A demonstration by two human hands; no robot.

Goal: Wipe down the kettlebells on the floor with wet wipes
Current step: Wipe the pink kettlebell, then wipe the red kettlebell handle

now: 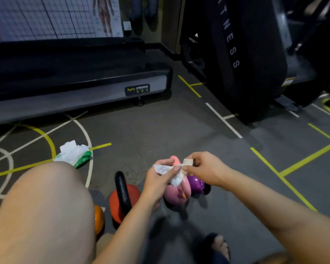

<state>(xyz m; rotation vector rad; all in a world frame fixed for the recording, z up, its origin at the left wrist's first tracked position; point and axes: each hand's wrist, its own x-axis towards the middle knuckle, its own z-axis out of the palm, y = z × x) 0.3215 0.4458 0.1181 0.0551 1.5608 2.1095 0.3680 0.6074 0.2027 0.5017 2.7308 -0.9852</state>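
Several kettlebells stand in a row on the grey floor in front of me: an orange one (99,220) half hidden behind my knee, a red one (115,201) with a black handle, a pink one (176,195) and a purple one (195,184). Above the pink kettlebell both hands hold one white wet wipe (171,171). My left hand (158,180) grips its crumpled lower part. My right hand (204,168) pinches its upper end, stretching it between the hands.
An open green and white wet wipe pack (73,155) lies on the floor to the left. A treadmill base (84,92) runs along the back left, and a large black machine (246,63) stands at the back right. My knee (42,206) fills the lower left.
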